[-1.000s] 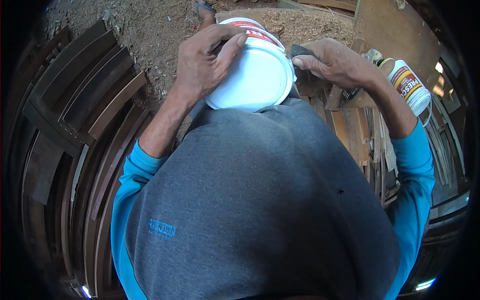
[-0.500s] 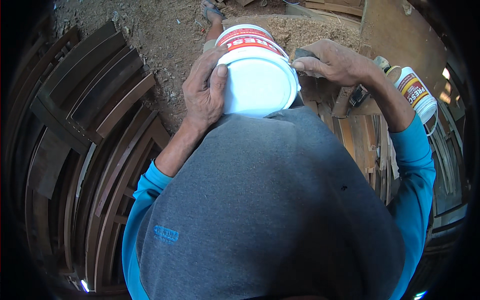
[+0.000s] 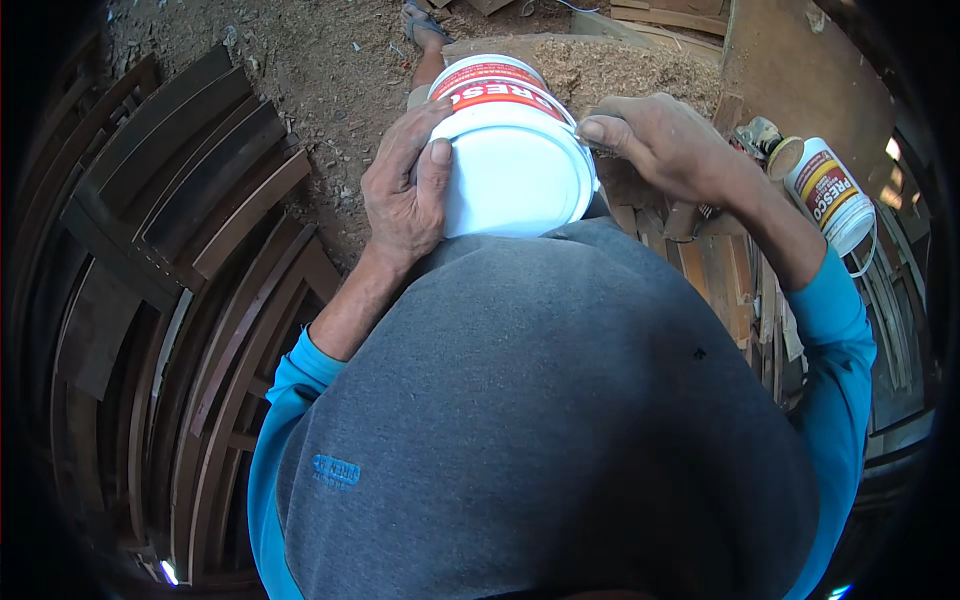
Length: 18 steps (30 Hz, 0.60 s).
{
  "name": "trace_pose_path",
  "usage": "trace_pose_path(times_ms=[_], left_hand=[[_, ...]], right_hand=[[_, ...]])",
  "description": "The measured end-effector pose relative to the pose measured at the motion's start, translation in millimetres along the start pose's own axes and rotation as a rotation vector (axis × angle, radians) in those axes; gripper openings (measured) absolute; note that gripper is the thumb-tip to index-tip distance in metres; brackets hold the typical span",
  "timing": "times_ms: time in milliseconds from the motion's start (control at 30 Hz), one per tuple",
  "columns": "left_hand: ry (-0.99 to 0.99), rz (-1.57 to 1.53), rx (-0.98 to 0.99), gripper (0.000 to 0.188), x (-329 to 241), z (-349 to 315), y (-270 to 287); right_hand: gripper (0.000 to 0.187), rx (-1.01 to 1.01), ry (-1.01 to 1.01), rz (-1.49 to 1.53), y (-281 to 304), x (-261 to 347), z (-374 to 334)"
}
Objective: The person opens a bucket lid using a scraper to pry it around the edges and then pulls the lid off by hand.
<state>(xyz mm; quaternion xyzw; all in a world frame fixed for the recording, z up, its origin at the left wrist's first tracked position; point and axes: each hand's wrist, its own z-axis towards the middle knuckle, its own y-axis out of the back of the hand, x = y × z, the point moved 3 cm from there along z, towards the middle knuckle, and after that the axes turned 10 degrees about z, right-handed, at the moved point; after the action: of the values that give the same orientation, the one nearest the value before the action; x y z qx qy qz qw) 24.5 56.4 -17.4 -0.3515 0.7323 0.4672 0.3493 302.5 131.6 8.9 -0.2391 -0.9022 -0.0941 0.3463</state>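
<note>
A white plastic bucket point(image 3: 515, 175) with a red label band lies tipped at my lap, its flat round end, apparently the lid, facing me. My left hand point(image 3: 408, 185) clasps its left side, thumb against the rim and fingers running along the wall. At the upper right of the rim, my right hand point(image 3: 655, 145) is closed, its thumb pressed near the edge. Whatever sits inside the right fingers is hidden by the hand itself.
At right stands a second white bucket point(image 3: 830, 195) with a red and yellow label, beside a round tan-topped object point(image 3: 786, 158). Wood strips point(image 3: 720, 285) lie below it. Curved dark wooden frames point(image 3: 180, 250) fill the left. Ahead are sawdust point(image 3: 600, 65) and a sandalled foot point(image 3: 425, 28).
The bucket has turned slightly, its label shifting left. My right hand has tilted at the rim, and the dark piece seen by its fingers earlier is now hidden.
</note>
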Motion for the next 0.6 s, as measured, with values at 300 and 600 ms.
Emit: trace_pose_path(times_ms=[300, 600], left_hand=[[-0.032, 0.011, -0.031, 0.039, -3, 0, -1], [-0.031, 0.041, -0.016, 0.038, -1, 4, 0]], right_hand=[[0.061, 0.101, 0.116, 0.042, 6, -23, 23], [0.014, -0.215, -0.020, -0.207, -43, 21, -32]])
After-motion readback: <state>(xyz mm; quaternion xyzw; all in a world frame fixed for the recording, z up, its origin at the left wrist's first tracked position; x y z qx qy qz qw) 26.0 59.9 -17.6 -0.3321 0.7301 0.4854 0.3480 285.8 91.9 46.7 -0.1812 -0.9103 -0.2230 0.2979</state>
